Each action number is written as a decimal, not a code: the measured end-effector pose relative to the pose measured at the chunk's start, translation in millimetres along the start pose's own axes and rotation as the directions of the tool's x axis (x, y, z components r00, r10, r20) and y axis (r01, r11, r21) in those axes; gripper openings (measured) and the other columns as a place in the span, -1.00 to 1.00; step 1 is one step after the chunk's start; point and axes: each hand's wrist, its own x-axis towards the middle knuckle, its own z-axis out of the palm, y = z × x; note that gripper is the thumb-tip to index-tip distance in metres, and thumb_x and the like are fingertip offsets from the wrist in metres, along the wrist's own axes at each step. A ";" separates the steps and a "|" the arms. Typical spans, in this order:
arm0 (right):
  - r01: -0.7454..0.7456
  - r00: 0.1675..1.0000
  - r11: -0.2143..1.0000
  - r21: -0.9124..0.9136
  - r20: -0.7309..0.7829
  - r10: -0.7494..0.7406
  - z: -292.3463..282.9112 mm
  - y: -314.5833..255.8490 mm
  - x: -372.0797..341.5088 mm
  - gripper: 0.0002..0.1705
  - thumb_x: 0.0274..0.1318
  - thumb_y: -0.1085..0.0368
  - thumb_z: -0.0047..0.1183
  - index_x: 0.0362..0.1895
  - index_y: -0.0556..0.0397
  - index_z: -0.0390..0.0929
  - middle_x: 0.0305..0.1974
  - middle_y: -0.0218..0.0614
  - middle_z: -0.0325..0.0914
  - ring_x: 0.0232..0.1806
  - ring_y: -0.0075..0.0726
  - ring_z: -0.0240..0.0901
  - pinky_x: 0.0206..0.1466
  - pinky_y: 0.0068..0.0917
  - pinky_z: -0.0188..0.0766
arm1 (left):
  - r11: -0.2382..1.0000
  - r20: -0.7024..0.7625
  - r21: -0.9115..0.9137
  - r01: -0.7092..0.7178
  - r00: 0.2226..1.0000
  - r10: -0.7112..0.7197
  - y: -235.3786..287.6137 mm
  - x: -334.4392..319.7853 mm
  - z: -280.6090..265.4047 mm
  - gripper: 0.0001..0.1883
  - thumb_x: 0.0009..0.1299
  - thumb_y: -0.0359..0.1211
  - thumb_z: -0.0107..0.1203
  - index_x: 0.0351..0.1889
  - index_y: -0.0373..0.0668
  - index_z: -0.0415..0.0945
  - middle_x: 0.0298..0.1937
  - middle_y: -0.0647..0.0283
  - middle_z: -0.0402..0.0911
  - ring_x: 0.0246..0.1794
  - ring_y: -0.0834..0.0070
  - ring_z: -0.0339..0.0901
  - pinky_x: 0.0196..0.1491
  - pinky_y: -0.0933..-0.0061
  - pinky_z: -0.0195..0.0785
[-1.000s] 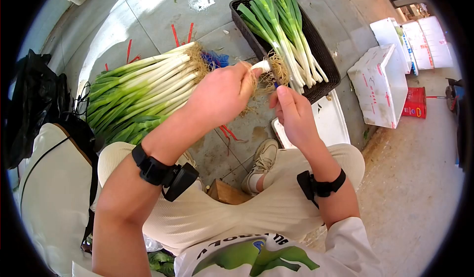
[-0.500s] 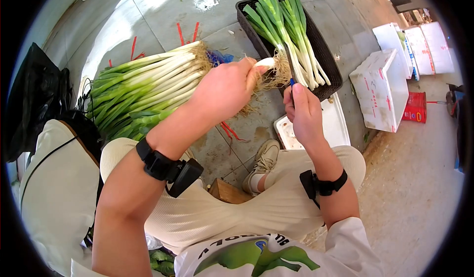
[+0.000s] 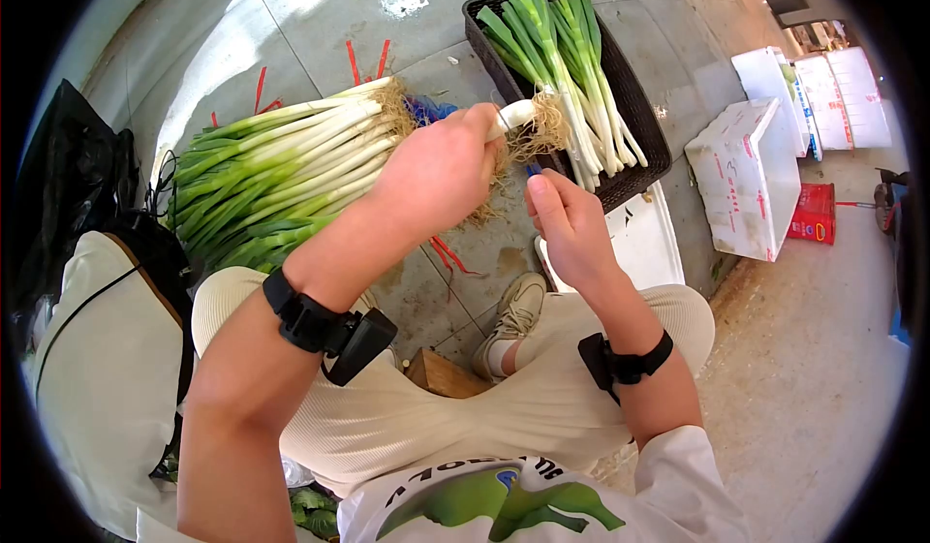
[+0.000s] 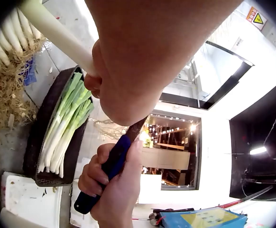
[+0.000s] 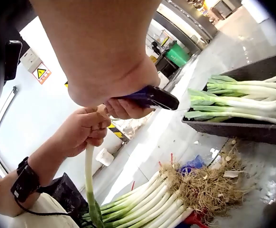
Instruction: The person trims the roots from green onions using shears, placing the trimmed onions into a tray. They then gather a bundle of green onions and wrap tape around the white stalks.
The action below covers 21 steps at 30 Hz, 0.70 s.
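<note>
My left hand (image 3: 436, 175) grips a green onion by its white stem (image 3: 517, 114), its root tuft (image 3: 544, 128) pointing right. In the right wrist view the stem (image 5: 89, 171) hangs below that hand, with green leaves at its lower end. My right hand (image 3: 574, 233) holds a knife by its blue and black handle (image 4: 114, 164), thumb laid along it. The handle is just below the roots; most of the blade is hidden behind the left hand and roots. A pile of untrimmed green onions (image 3: 291, 170) lies left of the hands, and several rootless ones (image 3: 581, 88) lie in a dark basket (image 3: 644, 126).
Loose cut roots (image 5: 209, 185) are heaped on the floor beside the pile. A white foam lid (image 3: 644, 243) lies in front of the basket. White foam boxes (image 3: 741, 175) and a red can (image 3: 814, 214) stand at the right. Red ties (image 3: 453, 257) are strewn around.
My right hand moved the knife right, past the root tuft, then back left beneath it. The left hand keeps its grip on the green onion and shifts only slightly.
</note>
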 end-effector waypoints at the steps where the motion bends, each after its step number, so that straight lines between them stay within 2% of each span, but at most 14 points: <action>1: 0.015 1.000 1.000 -0.001 0.007 -0.015 1.4 -0.1 -0.1 -0.52 0.45 0.00 -0.07 -0.33 0.22 0.47 -0.64 -0.30 0.29 -0.56 -0.47 0.11 -0.46 -0.40 0.16 | 1.000 0.000 -0.001 0.001 1.000 -0.001 -0.3 0.0 0.2 -0.79 0.47 -0.34 0.00 -0.06 -0.27 0.47 -0.24 -0.15 0.62 -0.19 -0.13 0.57 -0.12 -0.05 0.41; 3: 0.020 1.000 1.000 -0.004 0.006 -0.020 2.2 -0.1 0.9 -0.51 0.45 0.00 -0.08 -0.32 0.21 0.48 -0.63 -0.29 0.30 -0.57 -0.45 0.12 -0.46 -0.39 0.17 | 1.000 0.019 -0.018 -0.023 1.000 0.023 -1.1 0.5 0.3 -0.78 0.46 -0.36 0.00 -0.09 -0.34 0.42 -0.23 -0.17 0.63 -0.19 -0.11 0.60 -0.11 -0.04 0.45; 8: -0.024 0.999 0.999 -0.033 -0.040 0.023 -0.5 -1.4 5.9 -0.49 0.45 -0.01 -0.10 -0.35 0.22 0.46 -0.63 -0.25 0.29 -0.57 -0.41 0.14 -0.45 -0.36 0.19 | 1.000 0.061 -0.016 0.018 0.998 -0.017 -0.3 1.3 -1.5 -0.80 0.45 -0.36 0.02 -0.09 -0.30 0.45 -0.24 -0.19 0.60 -0.18 -0.16 0.55 -0.12 -0.07 0.38; 13: -0.029 0.986 0.996 -0.079 -0.168 0.016 -14.2 5.9 12.3 -0.44 0.48 -0.05 -0.15 -0.46 0.16 0.39 -0.62 -0.37 0.24 -0.55 -0.47 0.12 -0.44 -0.40 0.16 | 0.999 0.021 0.031 -0.012 1.000 0.011 -6.5 1.4 -1.2 -0.80 0.45 -0.34 0.04 -0.11 -0.30 0.44 -0.27 -0.18 0.60 -0.20 -0.16 0.55 -0.16 -0.07 0.38; 14: -0.055 0.984 0.998 -0.034 -0.169 0.048 -16.2 6.2 13.5 -0.43 0.49 -0.06 -0.17 -0.48 0.13 0.39 -0.60 -0.45 0.23 -0.54 -0.52 0.10 -0.45 -0.45 0.13 | 0.999 0.015 0.031 -0.013 1.000 0.012 -5.8 1.3 -2.1 -0.80 0.45 -0.33 0.04 -0.12 -0.29 0.43 -0.28 -0.17 0.60 -0.21 -0.16 0.55 -0.17 -0.07 0.38; 18: -0.118 0.976 0.992 0.041 -0.181 0.124 -15.8 4.9 15.8 -0.42 0.49 -0.07 -0.19 -0.49 0.12 0.39 -0.59 -0.49 0.26 -0.54 -0.57 0.13 -0.46 -0.49 0.12 | 0.999 0.015 0.037 0.002 1.000 -0.003 -1.6 2.0 -6.7 -0.79 0.48 -0.31 0.02 -0.11 -0.28 0.41 -0.30 -0.16 0.60 -0.24 -0.15 0.55 -0.19 -0.06 0.39; 21: -0.128 0.972 0.981 0.145 -0.180 0.153 -15.1 4.1 15.3 -0.43 0.51 -0.06 -0.21 -0.51 0.07 0.36 -0.60 -0.54 0.21 -0.57 -0.64 0.07 -0.51 -0.55 0.03 | 1.000 -0.020 0.024 -0.009 1.000 0.010 -0.7 1.2 -6.6 -0.78 0.50 -0.29 0.00 -0.08 -0.27 0.39 -0.32 -0.15 0.60 -0.25 -0.14 0.56 -0.19 -0.06 0.39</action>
